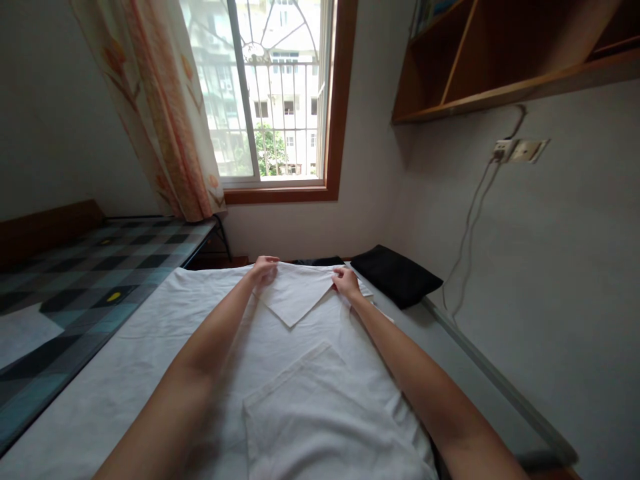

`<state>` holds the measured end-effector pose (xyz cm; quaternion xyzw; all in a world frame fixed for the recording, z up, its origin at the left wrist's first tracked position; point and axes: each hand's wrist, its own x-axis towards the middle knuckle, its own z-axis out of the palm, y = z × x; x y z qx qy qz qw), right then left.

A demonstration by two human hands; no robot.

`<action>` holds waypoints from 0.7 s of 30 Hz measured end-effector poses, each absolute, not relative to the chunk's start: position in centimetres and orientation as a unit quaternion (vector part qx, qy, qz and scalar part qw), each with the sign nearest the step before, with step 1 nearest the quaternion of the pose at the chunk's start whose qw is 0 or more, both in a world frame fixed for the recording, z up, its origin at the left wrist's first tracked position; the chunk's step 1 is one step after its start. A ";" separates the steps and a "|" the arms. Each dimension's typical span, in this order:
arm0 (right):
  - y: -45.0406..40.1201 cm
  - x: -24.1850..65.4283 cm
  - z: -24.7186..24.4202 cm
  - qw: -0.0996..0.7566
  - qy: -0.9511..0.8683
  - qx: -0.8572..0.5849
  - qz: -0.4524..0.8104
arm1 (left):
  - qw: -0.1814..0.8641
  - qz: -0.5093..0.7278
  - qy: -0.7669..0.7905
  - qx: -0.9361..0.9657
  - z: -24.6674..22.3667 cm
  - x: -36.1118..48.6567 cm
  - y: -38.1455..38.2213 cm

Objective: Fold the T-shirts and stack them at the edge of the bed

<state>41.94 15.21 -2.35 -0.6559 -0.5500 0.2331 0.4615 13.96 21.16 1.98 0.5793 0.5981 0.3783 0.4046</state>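
Note:
A piece of white cloth (295,297) is held up at the far end of the surface, with a pointed corner hanging down towards me. My left hand (265,268) is closed on its upper left edge. On the upper right edge, my right hand (346,281) pinches the fabric between thumb and fingers. Beneath lies a large white sheet (160,340) with soft wrinkles. Closer to me is another white cloth piece (320,413) with a hemmed edge and a square corner. The cloth's far side is hidden.
A folded black item (396,275) lies right of my right hand, near the wall. To the left stands a bed with a checked cover (145,257) and a white sheet of paper or cloth (27,333). A wall shelf (500,80) overhangs the right; a cable (470,233) hangs below.

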 end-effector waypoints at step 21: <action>19.1 43.5 -2.3 0.484 -0.550 -0.666 0.140 | 0.308 0.394 0.568 0.654 -1.1 14.0 20.6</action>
